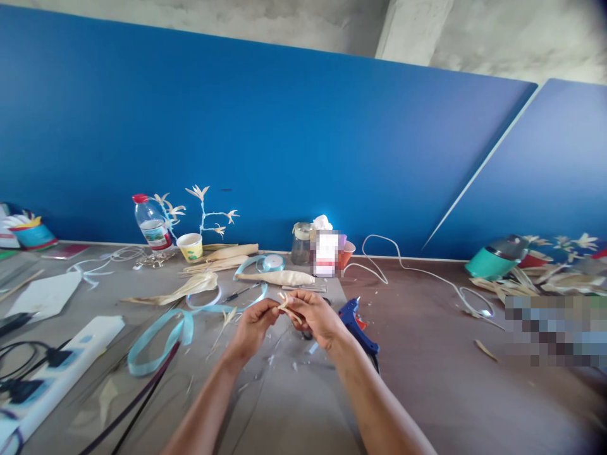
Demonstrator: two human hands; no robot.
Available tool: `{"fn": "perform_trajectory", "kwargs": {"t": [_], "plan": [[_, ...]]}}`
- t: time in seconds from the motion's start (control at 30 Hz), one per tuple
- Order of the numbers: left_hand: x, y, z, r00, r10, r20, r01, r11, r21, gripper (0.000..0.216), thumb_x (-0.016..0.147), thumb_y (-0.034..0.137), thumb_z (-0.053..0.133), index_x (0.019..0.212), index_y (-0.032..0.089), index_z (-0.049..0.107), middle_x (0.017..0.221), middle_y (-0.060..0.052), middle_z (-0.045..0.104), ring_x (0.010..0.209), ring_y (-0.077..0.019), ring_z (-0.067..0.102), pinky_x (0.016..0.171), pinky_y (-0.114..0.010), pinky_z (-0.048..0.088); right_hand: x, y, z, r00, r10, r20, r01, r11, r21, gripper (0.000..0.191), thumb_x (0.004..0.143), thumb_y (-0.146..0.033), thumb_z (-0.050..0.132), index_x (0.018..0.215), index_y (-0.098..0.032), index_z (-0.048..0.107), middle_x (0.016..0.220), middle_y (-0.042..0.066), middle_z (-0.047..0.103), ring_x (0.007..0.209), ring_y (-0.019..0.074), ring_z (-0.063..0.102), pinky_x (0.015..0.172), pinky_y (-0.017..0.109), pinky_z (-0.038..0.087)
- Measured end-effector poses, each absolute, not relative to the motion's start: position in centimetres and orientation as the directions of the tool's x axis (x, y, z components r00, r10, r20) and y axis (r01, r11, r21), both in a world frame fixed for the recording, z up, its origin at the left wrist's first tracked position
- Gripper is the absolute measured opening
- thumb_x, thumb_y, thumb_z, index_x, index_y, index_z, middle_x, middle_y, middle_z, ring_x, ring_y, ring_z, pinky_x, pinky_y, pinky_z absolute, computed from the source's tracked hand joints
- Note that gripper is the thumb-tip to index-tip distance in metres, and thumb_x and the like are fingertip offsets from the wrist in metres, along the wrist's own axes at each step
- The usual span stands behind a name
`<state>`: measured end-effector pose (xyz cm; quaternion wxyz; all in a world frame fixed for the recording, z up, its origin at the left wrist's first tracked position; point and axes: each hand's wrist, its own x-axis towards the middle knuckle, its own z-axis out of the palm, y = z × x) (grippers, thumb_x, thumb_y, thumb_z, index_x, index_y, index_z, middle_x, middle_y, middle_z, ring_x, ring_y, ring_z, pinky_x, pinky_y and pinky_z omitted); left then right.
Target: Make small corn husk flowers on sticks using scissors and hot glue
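My left hand (256,323) and my right hand (317,316) meet over the middle of the table. Their fingertips pinch a small cream flower (283,299) with narrow petals that looks made of dried husk. The fingers partly hide its lower end. Just right of my right hand lies a blue hot glue gun (356,325). A loose light-blue ribbon (186,327) curls to the left of my left hand, near a small husk flower on a stem (229,316). Beyond my hands lie a long bundle of dried husk (284,278) and a ribbon roll (274,262).
A white power strip (78,354) with black plugs occupies the left. Farther back stand a water bottle (154,229), a paper cup (190,248) beside ribbon-wrapped flower stems, and a glass jar (301,245). A white cable (417,268) crosses the right side. Blue partition panels (265,139) rise behind.
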<state>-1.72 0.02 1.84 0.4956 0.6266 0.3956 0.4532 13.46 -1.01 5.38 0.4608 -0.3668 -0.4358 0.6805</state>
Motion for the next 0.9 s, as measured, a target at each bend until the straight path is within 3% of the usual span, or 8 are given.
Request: {"fn": "perform_trajectory", "kwargs": {"t": [0.37,0.9], "plan": [[-1.7,0.0,2.1,0.27,0.948,0.166,0.018,-0.178,0.984,0.027,0.073,0.04,0.056,0.066,0.015,0.06,0.053,0.004,0.037,0.052,-0.0091,0.029,0.049,-0.023,0.022,14.1,-0.9,5.1,-0.371,0.92,-0.125,-0.383,-0.274,-0.882,0.026,0.062,-0.031,0.073,0.066,-0.015,0.052,0.048,-0.005,0.051,0.036,0.002,0.032,0.039,0.016,0.015],[-1.8,0.1,1.6,0.287,0.949,0.132,-0.013,-0.134,0.991,0.027,0.075,0.04,0.055,0.071,0.014,0.061,0.054,0.005,0.036,0.053,-0.0092,0.029,0.05,-0.023,0.021,15.1,-0.6,5.0,-0.389,0.912,-0.129,-0.475,-0.319,-0.82,0.025,0.062,-0.027,0.072,0.068,-0.018,0.049,0.052,-0.005,0.052,0.035,0.001,0.024,0.038,0.017,0.014]]}}
